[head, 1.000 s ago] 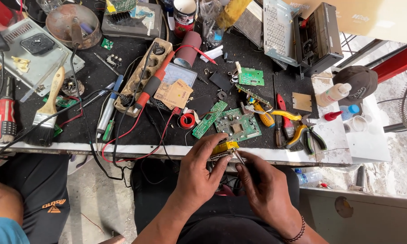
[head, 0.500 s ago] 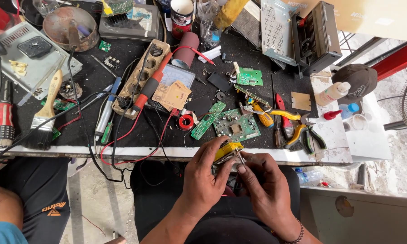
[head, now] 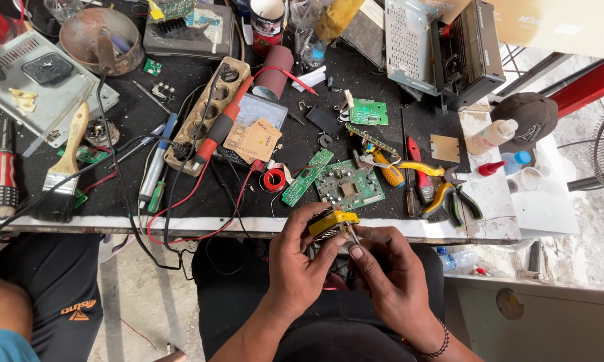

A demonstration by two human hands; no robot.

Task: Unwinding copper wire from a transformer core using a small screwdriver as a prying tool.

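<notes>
Yellow part [head: 333,220] held as before, both hands [head: 302,258] slightly higher

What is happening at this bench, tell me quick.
A seated person holds a small yellow-topped part in both hands over their lap, left hand gripping it, right hand pinching at its side. On the black worktable above lie a green circuit board, yellow-handled pliers and a paintbrush.

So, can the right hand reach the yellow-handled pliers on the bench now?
Probably yes. The pliers lie uncovered just beyond the table edge, ahead of the right hand, though both hands hold a small yellow part.
</notes>
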